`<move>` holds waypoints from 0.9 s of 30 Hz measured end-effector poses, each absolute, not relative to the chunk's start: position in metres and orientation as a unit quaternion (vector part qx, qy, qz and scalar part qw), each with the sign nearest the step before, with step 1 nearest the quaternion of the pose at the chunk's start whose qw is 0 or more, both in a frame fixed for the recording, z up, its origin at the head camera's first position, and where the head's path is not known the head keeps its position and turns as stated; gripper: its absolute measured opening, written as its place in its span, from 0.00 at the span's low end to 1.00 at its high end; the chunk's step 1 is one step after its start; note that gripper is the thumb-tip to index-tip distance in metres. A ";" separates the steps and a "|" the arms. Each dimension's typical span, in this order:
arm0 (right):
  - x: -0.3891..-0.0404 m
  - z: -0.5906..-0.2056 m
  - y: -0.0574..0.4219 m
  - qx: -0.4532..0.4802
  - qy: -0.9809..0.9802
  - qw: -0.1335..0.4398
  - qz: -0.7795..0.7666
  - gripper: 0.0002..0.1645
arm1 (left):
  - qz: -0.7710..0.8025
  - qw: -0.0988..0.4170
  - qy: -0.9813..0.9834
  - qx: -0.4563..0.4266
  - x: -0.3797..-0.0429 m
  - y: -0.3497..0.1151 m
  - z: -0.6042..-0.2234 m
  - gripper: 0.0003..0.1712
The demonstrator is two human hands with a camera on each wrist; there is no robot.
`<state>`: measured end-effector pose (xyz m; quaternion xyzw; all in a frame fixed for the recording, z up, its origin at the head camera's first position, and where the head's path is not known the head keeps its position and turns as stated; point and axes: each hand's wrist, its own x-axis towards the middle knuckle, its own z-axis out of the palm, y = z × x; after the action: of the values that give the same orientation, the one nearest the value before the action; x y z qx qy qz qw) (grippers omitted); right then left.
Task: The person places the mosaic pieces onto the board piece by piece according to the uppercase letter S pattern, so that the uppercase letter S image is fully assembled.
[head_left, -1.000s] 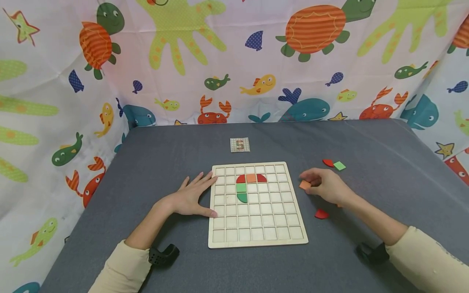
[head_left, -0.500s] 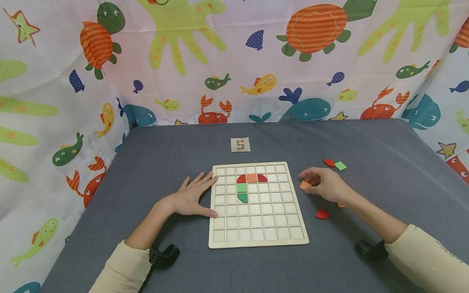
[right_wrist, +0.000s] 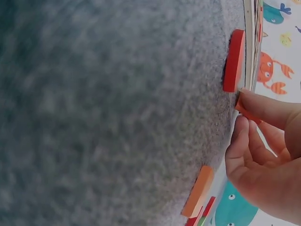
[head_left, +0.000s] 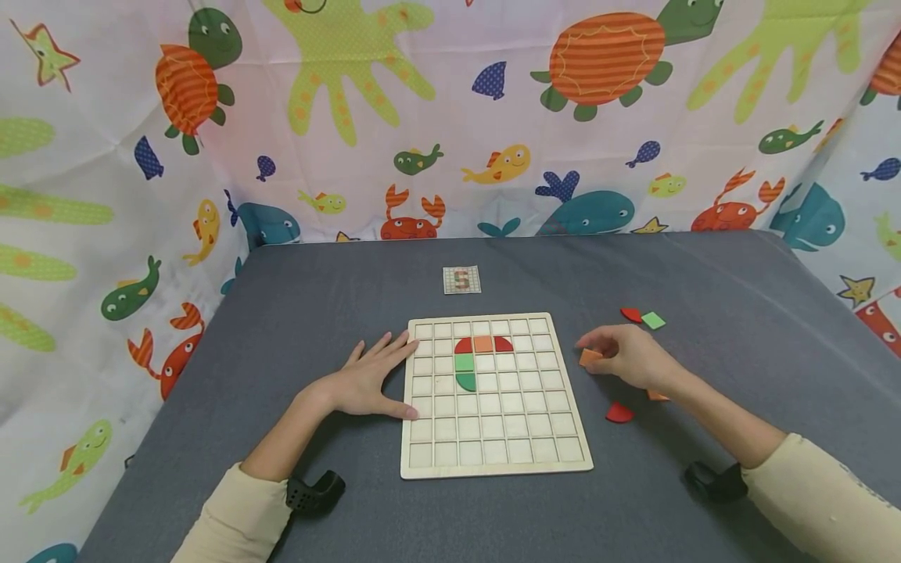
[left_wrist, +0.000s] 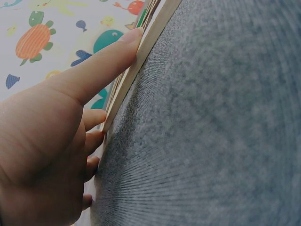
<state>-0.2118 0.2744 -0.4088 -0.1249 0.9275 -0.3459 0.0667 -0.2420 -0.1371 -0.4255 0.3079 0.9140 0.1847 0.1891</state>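
Note:
In the head view, a wooden grid board (head_left: 517, 428) lies on the table, with red, orange and green tiles set in its upper cells. My left hand (head_left: 362, 383) has its fingers spread at the board's left side, forefinger and thumb touching the edge. The left wrist view shows that thumb (left_wrist: 106, 63) against the wooden rim. To the right of the board, my right hand (head_left: 629, 360) pinches an orange square tile (head_left: 590, 357) between thumb and fingers. The same orange tile (right_wrist: 246, 111) appears partly covered by fingers in the right wrist view.
A small card (head_left: 461, 280) with a coloured grid pattern lies behind the board. Loose on the right are a red quarter-round tile (head_left: 630, 314), a green square (head_left: 653, 320), another red quarter-round (head_left: 619, 412) and an orange tile (head_left: 657, 396) partly under the right wrist.
The orange tile has shifted very slightly in my right fingers. Both hands stay practically where they were, and the tiles on the board are unchanged.

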 end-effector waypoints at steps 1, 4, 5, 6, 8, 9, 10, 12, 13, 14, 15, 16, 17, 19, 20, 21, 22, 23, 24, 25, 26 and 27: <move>-0.211 -0.408 0.275 -0.121 0.927 0.066 -0.349 0.17 | 0.184 0.189 0.914 0.308 -0.242 -0.137 -0.426 0.64; -0.211 -0.408 0.277 -0.111 0.923 0.060 -0.363 0.16 | 0.183 0.188 0.914 0.308 -0.242 -0.137 -0.426 0.64; -0.211 -0.407 0.277 -0.108 0.921 0.060 -0.370 0.17 | 0.183 0.189 0.914 0.308 -0.242 -0.137 -0.425 0.64; -0.211 -0.407 0.277 -0.105 0.919 0.059 -0.376 0.18 | 0.183 0.188 0.914 0.309 -0.242 -0.137 -0.425 0.64; -0.212 -0.407 0.278 -0.103 0.911 0.063 -0.395 0.20 | 0.182 0.186 0.915 0.309 -0.242 -0.137 -0.425 0.64; -0.212 -0.407 0.278 -0.102 0.904 0.068 -0.409 0.22 | 0.182 0.186 0.915 0.309 -0.242 -0.138 -0.425 0.63; -0.212 -0.407 0.278 -0.097 0.895 0.078 -0.427 0.22 | 0.182 0.186 0.915 0.309 -0.242 -0.137 -0.425 0.63; -0.213 -0.407 0.277 -0.076 0.866 0.109 -0.482 0.24 | 0.183 0.187 0.915 0.308 -0.242 -0.137 -0.426 0.63; -0.214 -0.407 0.277 -0.062 0.848 0.126 -0.511 0.25 | 0.182 0.187 0.915 0.307 -0.242 -0.137 -0.426 0.63; -0.214 -0.407 0.276 -0.047 0.830 0.141 -0.538 0.27 | 0.182 0.188 0.915 0.307 -0.242 -0.137 -0.426 0.63; -0.215 -0.407 0.276 -0.031 0.813 0.155 -0.561 0.28 | 0.182 0.189 0.915 0.306 -0.241 -0.137 -0.426 0.63; -0.215 -0.406 0.275 -0.013 0.797 0.165 -0.582 0.29 | 0.182 0.190 0.915 0.306 -0.241 -0.137 -0.426 0.63; -0.216 -0.406 0.274 0.001 0.784 0.171 -0.597 0.30 | 0.182 0.190 0.915 0.305 -0.241 -0.137 -0.425 0.63; -0.216 -0.406 0.273 0.013 0.775 0.174 -0.607 0.32 | 0.182 0.191 0.915 0.306 -0.241 -0.137 -0.425 0.63; -0.216 -0.405 0.272 0.016 0.773 0.173 -0.610 0.32 | 0.182 0.190 0.915 0.306 -0.241 -0.137 -0.425 0.63; -0.216 -0.405 0.271 0.018 0.773 0.173 -0.610 0.32 | 0.182 0.190 0.915 0.307 -0.241 -0.137 -0.425 0.63; -0.217 -0.405 0.270 0.019 0.773 0.172 -0.611 0.32 | 0.182 0.190 0.915 0.307 -0.241 -0.137 -0.425 0.63; -0.217 -0.405 0.268 0.016 0.773 0.172 -0.610 0.32 | 0.182 0.189 0.915 0.307 -0.241 -0.137 -0.425 0.63; -0.217 -0.405 0.267 0.016 0.774 0.172 -0.609 0.31 | 0.181 0.189 0.915 0.308 -0.241 -0.137 -0.425 0.63; -0.217 -0.405 0.265 0.014 0.774 0.172 -0.609 0.30 | 0.181 0.189 0.915 0.308 -0.241 -0.137 -0.425 0.63; -0.217 -0.405 0.263 0.014 0.771 0.173 -0.613 0.29 | 0.181 0.189 0.915 0.309 -0.241 -0.137 -0.425 0.63; -0.217 -0.405 0.261 0.011 0.770 0.175 -0.613 0.29 | 0.181 0.189 0.914 0.309 -0.241 -0.137 -0.425 0.63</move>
<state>-0.2169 0.2612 -0.4051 0.0110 0.7703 -0.6132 0.1747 -0.2415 -0.1373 -0.4250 0.3090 0.9145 0.1807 0.1885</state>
